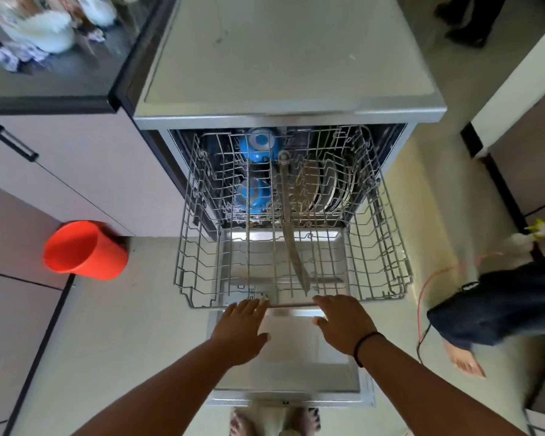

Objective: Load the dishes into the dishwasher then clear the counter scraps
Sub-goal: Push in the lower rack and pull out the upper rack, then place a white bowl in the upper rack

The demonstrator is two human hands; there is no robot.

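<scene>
Both hands, left hand (244, 322) and right hand (343, 319): fingers straight, tips touching front rail of pulled-out rack (387, 247), dishwasher (283, 114).

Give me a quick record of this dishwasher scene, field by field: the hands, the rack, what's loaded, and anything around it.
left hand: fingers straight, at the front rail of the rack
right hand: fingers straight, at the same rail
upper rack: pulled out over the open door, holds nothing in its front part
blue bowls: two, left side, deeper inside
plates: standing on edge, right side, deeper inside
spray arm: runs under the rack's middle
red bucket: on the floor, left of the dishwasher
counter dishes: blurred, upper left
</scene>
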